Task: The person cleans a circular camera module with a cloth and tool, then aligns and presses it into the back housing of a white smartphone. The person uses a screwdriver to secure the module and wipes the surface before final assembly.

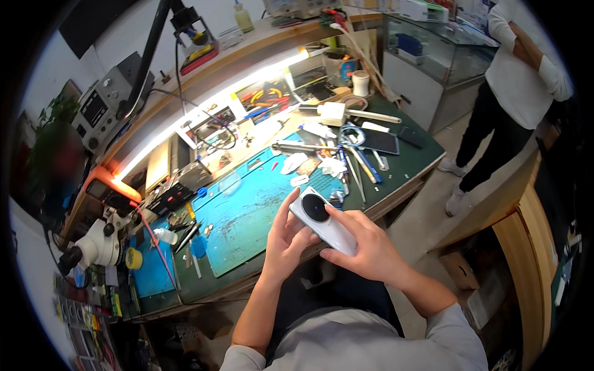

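Note:
A white smartphone [335, 230] with a large round black camera bump is held between both my hands, back side up, in front of the workbench's near edge. My left hand [287, 234] grips its left side, fingers along the upper end and thumb at the lower edge. My right hand [365, 244] holds the right side, with the index fingertip touching the rim of the camera bump and the thumb under the lower end. The phone's screen side is hidden. Just beyond it lies the blue work mat [247, 213] on the bench.
Tweezers, pens, cables and a dark phone [380, 141] crowd the bench's right part. On the left stand a white microscope [99, 244], an orange meter [111, 185] and yellow tape [133, 258]. A person [520, 93] with folded arms stands at the right, near a glass cabinet [427, 52].

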The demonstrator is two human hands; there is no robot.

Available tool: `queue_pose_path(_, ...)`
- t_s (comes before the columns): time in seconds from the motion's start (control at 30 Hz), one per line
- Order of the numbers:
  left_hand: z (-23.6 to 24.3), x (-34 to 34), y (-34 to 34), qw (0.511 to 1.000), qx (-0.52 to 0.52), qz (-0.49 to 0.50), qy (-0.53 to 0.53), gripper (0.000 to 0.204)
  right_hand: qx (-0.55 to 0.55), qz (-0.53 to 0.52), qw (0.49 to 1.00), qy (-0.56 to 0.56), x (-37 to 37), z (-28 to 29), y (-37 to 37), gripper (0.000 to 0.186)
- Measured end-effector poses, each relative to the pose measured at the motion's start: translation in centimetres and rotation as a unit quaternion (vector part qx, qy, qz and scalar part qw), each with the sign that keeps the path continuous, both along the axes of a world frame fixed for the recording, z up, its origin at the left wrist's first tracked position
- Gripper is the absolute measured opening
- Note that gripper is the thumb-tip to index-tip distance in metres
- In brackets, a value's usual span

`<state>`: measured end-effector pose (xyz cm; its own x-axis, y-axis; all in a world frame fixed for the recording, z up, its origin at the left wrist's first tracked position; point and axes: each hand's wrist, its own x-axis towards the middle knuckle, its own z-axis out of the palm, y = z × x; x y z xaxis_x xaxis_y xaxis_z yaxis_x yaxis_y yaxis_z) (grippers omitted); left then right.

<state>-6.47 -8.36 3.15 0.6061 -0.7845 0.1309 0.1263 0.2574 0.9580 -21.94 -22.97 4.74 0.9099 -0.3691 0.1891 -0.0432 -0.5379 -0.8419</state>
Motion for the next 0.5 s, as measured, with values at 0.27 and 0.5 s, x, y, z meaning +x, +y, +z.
queue_pose_path(0.27,0.3,3.9,3.3,0.996,0.010,0.084,0.037,0.076,-0.009,0.064,0.996,-0.067,6.7,-1.4,1.4,0.083)
queue_pose_path(0.5,-1.6,7.4,7.7,0.987,-0.027,0.147,0.053,0.091,-0.013,0.135,0.989,-0.054,13.2,-1.7,4.7,0.090)
